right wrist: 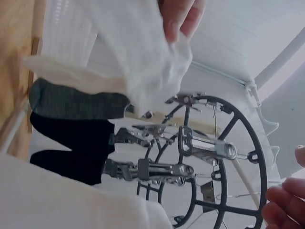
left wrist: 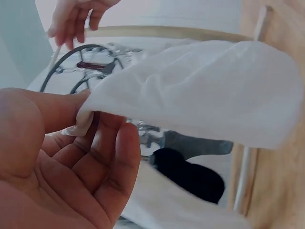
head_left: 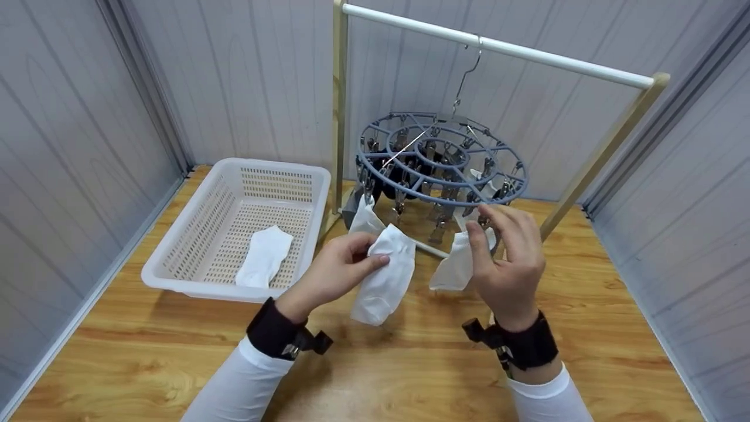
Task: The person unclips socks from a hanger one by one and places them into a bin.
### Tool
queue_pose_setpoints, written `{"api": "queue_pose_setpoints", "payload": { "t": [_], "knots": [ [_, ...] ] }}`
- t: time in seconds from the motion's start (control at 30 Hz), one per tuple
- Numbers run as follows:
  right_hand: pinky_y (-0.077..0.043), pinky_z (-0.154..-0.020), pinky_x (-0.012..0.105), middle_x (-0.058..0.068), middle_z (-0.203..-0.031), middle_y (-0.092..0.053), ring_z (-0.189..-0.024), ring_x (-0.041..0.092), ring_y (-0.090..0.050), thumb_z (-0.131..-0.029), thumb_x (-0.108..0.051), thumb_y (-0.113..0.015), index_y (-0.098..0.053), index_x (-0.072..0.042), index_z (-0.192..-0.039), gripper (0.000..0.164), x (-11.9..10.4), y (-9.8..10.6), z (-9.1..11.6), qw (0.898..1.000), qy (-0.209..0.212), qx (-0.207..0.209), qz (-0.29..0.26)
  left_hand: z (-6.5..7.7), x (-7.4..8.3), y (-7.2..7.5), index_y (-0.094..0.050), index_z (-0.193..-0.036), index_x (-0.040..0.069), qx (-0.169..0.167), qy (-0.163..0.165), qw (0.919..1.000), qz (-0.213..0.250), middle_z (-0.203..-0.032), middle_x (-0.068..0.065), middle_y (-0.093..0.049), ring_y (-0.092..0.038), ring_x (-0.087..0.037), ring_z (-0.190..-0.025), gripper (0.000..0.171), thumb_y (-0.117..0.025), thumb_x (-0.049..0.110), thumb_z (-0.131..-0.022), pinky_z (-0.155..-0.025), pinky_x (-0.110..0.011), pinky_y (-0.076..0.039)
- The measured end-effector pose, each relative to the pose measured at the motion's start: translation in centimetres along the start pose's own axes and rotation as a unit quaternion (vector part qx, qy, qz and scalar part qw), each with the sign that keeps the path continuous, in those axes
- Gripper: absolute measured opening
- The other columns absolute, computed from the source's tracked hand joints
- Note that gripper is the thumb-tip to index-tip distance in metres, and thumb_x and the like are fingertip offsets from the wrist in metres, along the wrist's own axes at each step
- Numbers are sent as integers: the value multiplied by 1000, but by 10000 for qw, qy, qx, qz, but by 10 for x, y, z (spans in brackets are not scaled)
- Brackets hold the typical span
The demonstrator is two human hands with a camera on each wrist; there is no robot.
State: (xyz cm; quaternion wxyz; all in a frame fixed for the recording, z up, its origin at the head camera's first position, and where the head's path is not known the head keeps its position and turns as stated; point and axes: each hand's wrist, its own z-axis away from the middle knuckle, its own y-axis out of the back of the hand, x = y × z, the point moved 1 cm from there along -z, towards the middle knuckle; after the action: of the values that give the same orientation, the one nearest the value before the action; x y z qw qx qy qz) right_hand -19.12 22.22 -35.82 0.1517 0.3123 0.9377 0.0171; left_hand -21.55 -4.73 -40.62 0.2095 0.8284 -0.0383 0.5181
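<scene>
Between thumb and fingers, my left hand pinches a white sock by its upper end, and the rest droops over the table. My right hand is raised at the front right of a round clip hanger, its fingers loosely bent with nothing held. Just beside it a second white sock hangs from the hanger. In the right wrist view, metal clips dangle from the ring, apart from the fingertips. Black socks and a dark grey sock hang there too.
A white perforated basket stands at left with one white sock inside. The hanger hooks onto a white rod between wooden posts. Another white sock hangs at the hanger's left. Panelled walls enclose the wooden table.
</scene>
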Motion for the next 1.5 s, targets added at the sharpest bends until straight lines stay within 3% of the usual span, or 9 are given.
{"api": "queue_pose_setpoints", "payload": {
  "t": [0.23,0.47,0.7,0.93,1.03,1.13,1.3,1.4,1.5],
  "knots": [
    [-45,-101,34,27,-114,-75,-104,46,-63,-88,4,-84,-80,11,-115,28,2,2,-8,9988,104,314,351,2,11,21,-76,-119,-4,190,168,9995,202,-103,-11,-76,-73,-17,-85,21,-80,9,-103,-75,-27,-62],
    [-40,-104,41,28,-123,-72,-112,48,-60,-89,-1,-86,-79,11,-120,34,13,3,-9,9970,78,323,706,6,15,45,-75,-120,-5,477,169,9983,274,-102,-13,-78,-73,-19,-84,21,-78,8,-104,-74,-27,-61],
    [-39,-106,43,25,-131,-71,-119,45,-59,-95,-11,-87,-78,8,-127,38,23,4,-7,9952,-118,96,967,11,13,75,-75,-127,-4,1119,440,9925,203,-104,-16,-80,-74,-23,-85,26,-77,12,-106,-73,-29,-64],
    [-40,-106,44,23,-132,-70,-122,44,-59,-98,-15,-85,-78,5,-129,37,25,4,-6,9941,-177,-34,1073,19,10,107,-75,-127,-4,1903,717,9788,231,-105,-18,-78,-75,-21,-86,27,-77,16,-108,-74,-30,-66],
    [-40,-105,44,23,-132,-71,-122,44,-59,-99,-16,-85,-79,4,-128,36,25,5,-6,9937,-197,-74,1105,23,9,121,-75,-129,-3,2220,730,9723,-78,-105,-17,-77,-73,-18,-85,30,-76,19,-109,-74,-27,-64],
    [-40,-105,46,23,-133,-70,-122,44,-59,-101,-17,-84,-79,4,-128,35,25,5,-6,9931,-203,-154,1141,27,7,132,-75,-131,0,2422,806,9640,-741,-108,-15,-75,-69,-18,-88,33,-72,26,-111,-73,-23,-60],
    [-41,-105,48,24,-133,-70,-122,45,-58,-103,-19,-82,-78,5,-129,36,25,6,-5,9922,-229,-305,1183,31,1,143,-76,-129,4,2601,1023,9407,-1925,-106,-13,-72,-62,-22,-87,30,-65,29,-115,-69,-21,-51],
    [-41,-104,49,24,-132,-70,-121,45,-58,-104,-20,-81,-78,5,-129,36,26,7,-4,9912,-252,-372,1243,30,-4,144,-75,-127,4,2455,1160,9330,-2361,-108,-15,-72,-61,-25,-87,29,-62,27,-116,-71,-29,-50],
    [-41,-104,50,25,-131,-70,-121,45,-58,-104,-20,-80,-78,6,-129,36,27,8,-4,9908,-262,-406,1265,27,-9,143,-74,-129,3,2010,1383,9351,-2569,-109,-16,-72,-61,-28,-88,30,-59,27,-117,-74,-37,-49]
  ]
}}
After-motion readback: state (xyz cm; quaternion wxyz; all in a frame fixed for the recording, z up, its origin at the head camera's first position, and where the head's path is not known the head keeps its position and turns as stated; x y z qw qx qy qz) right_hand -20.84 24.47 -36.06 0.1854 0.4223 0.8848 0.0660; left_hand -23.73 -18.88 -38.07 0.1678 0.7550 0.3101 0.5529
